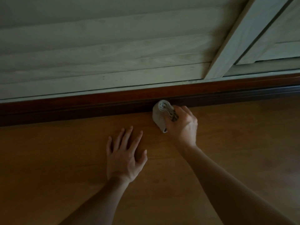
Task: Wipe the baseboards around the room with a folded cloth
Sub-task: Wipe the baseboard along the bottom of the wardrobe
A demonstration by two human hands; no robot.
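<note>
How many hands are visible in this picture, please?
2. The left hand lies flat on the wooden floor; the right hand grips the folded cloth against the dark baseboard. None seems hidden.

Dim, underexposed indoor view, greenish-grey cast on the pale slatted panels [113, 46], warm orange floor [48, 159] a little brighter, baseboard [81, 109] nearly lost in dark shadow, soft overall focus, straight lines bowed by wide-angle distortion toward the edges

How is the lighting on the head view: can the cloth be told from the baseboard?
Head view: dim, no glare; the pale cloth in the right hand stands out against the dark baseboard, whose lower part sinks into shadow.
</note>
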